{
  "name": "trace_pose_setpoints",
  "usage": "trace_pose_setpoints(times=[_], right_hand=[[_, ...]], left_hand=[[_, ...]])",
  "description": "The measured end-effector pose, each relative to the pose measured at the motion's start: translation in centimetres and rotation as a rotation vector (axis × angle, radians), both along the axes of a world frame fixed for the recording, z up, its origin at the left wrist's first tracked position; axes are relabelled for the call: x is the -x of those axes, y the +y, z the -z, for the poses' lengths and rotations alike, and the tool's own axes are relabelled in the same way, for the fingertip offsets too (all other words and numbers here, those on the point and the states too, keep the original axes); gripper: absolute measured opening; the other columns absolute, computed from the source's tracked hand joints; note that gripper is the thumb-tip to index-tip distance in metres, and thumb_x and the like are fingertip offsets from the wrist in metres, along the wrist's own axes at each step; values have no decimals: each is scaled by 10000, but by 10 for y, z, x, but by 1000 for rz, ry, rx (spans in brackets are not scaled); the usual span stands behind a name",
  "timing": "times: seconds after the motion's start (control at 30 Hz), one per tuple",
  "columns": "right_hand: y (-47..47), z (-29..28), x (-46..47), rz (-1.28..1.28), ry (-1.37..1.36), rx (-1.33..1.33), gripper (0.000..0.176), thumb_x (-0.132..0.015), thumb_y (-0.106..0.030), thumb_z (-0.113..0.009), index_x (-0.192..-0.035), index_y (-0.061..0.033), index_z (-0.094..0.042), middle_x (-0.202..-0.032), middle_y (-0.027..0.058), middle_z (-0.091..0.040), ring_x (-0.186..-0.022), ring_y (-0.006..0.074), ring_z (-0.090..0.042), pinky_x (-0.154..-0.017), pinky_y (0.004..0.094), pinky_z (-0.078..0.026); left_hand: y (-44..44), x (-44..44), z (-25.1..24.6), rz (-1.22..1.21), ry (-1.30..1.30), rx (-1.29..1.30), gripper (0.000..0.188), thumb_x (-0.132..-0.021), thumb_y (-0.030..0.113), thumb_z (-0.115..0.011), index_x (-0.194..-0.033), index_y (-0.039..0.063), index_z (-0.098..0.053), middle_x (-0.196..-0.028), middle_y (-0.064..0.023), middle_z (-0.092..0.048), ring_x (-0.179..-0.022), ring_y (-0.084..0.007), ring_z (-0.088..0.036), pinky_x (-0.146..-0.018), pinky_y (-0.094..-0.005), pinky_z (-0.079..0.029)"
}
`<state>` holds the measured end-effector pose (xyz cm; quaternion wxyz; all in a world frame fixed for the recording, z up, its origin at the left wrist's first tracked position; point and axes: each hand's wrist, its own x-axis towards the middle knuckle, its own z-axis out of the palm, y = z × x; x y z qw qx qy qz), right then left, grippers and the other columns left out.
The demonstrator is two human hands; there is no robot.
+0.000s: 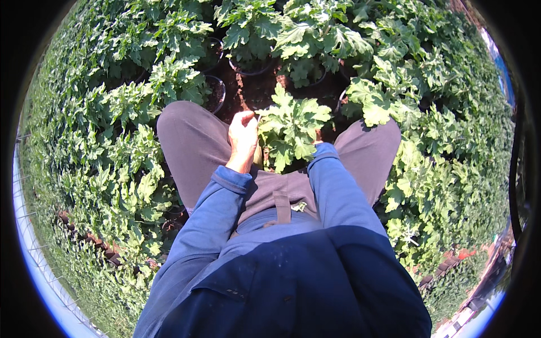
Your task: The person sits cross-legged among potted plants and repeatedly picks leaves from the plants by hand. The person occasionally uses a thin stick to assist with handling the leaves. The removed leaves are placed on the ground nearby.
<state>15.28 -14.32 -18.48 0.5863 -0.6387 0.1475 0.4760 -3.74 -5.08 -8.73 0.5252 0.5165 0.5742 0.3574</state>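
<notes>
A leafy green potted plant (293, 126), with broad lobed leaves like a chrysanthemum's, stands between my knees. My left hand (244, 137) is at the plant's left side, its fingers curled near the pot's edge; what they hold, if anything, does not show. Leaves hide most of my right hand (318, 137), of which only a small part shows at the plant's right, just beyond the blue cuff. The plant's foliage covers nearly all of its pot.
Rows of similar leafy plants (105, 105) surround me on both sides and ahead. Black round pots (216, 94) stand on reddish-brown soil (240, 91) just beyond my knees. A few leaves overlap my right knee (380, 137). A small leaf piece (299, 206) lies at my waist.
</notes>
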Motion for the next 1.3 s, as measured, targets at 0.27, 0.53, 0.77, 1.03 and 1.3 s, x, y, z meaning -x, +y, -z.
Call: trace_pose_setpoints(times=[0.27, 0.53, 0.77, 1.03, 1.3], right_hand=[[7, 3, 15, 23, -18, 11, 199, -829, -104, -637, -1023, -86, -677, -919, 103, -682, -862, 238, -663, -732, 398, -555], [35, -11, 43, -89, -199, 113, 202, -796, -3, -613, -990, -44, -651, -917, 116, -657, -851, 264, -671, -576, 433, -587], [34, -33, 35, 112, 19, -125, 271, -862, -170, -675, -1129, -167, -624, -1045, 68, -671, -856, 256, -682, -649, 439, -599], [25, 12, 27, 33, 98, -215, 241, -917, -262, -569, -1104, -134, -651, -996, 65, -700, -796, 238, -690, -639, 407, -590], [22, 63, 27, -110, -439, 14, 185, -880, -205, -509, -878, -88, -653, -851, 72, -696, -744, 237, -675, -612, 366, -535]], left_hand=[[1, -5, -11, -43, -27, 77, 242, -863, 16, -590, -1102, 11, -626, -1003, -69, -660, -917, -149, -612, -856, -281, -488], [12, -8, -29, -251, -160, 125, 252, -938, 91, -576, -1170, -5, -595, -1118, -101, -627, -1017, -186, -587, -914, -303, -468], [9, -3, -18, -108, -150, 127, 254, -922, 85, -595, -1164, 11, -609, -1083, -81, -644, -987, -164, -598, -890, -294, -482], [6, -5, -8, -7, -117, 100, 286, -891, 56, -589, -1172, 3, -604, -1112, -104, -652, -1015, -174, -609, -915, -296, -479], [3, -13, -23, 161, 78, -122, 319, -872, 47, -567, -1184, -14, -584, -1096, -117, -646, -1001, -199, -612, -911, -311, -480]])
